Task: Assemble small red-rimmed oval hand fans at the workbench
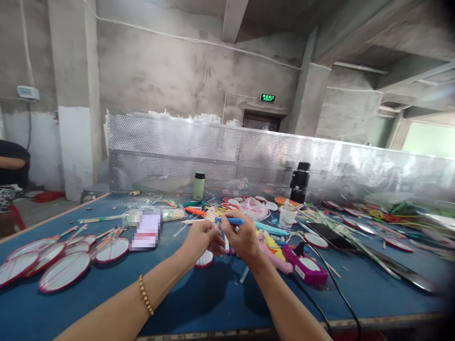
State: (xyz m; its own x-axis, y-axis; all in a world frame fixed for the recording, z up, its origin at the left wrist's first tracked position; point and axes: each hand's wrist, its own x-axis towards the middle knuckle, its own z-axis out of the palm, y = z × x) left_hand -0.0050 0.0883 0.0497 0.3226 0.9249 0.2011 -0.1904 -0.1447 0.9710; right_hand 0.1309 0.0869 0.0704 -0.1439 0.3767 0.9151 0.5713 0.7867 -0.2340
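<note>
My left hand (203,239), with a beaded gold bracelet (145,296) at the wrist, is pinched closed on a thin pale stick (193,221) that points left. Close beside it, my right hand (241,236) is closed around a blue pen-shaped tool (234,221), whose left end reaches toward my left fingers. A narrow translucent strip (216,209) stands up between the hands; which hand holds it, I cannot tell. Under my fingers, a round white disc with a red rim (204,259) lies partly hidden on the blue table (167,303).
Several red-rimmed discs (66,271) and a phone (146,230) lie left. Right are a pink glue gun (272,255), a purple box (305,266), black cables (336,289) and a white cup (287,216). A green tumbler (199,186) and black flask (300,182) stand behind.
</note>
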